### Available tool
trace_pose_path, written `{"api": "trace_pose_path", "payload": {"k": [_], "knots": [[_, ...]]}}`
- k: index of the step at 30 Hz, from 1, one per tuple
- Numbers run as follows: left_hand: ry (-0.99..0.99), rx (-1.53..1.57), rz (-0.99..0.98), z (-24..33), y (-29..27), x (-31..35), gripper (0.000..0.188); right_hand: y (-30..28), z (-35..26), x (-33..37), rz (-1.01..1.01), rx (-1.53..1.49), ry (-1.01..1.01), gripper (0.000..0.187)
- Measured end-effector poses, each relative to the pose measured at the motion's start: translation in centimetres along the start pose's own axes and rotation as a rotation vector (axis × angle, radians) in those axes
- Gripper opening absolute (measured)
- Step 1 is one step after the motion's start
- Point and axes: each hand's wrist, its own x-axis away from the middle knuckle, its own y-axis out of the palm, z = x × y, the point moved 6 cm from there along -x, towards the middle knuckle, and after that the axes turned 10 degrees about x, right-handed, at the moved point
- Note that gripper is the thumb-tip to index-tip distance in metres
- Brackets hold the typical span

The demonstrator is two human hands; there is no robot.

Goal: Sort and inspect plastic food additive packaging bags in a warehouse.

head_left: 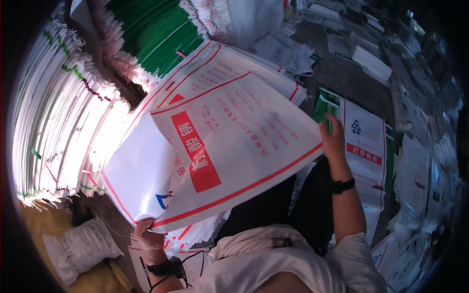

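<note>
A large white woven sack (239, 141) with red print and red border lines is spread out slantwise before me, its left part bent over. My left hand (149, 236) pinches its near left corner. At the right end of the sack, my right hand (333, 139) is at the edge, thumb and fingers curled about the corner; the sack between both hands looks stretched. Beneath its far side lie more flat white sacks (215, 63) with the same red lines, partly covered by the one I hold.
Tall stacks of folded white sacks (58, 122) stand at the left, with a green stack (151, 29) behind. A printed sack (364, 146) lies on the floor at my right. A white bundle (85, 246) sits at the lower left. Many loose sacks (415, 171) cover the far right.
</note>
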Motion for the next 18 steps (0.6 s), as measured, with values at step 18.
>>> {"api": "trace_pose_path", "payload": {"k": [18], "knots": [[-0.466,0.035,-0.278,-10.2,13.1,2.9,0.048,-11.7,16.4,0.1,-0.136,-0.318,0.249,0.052]]}}
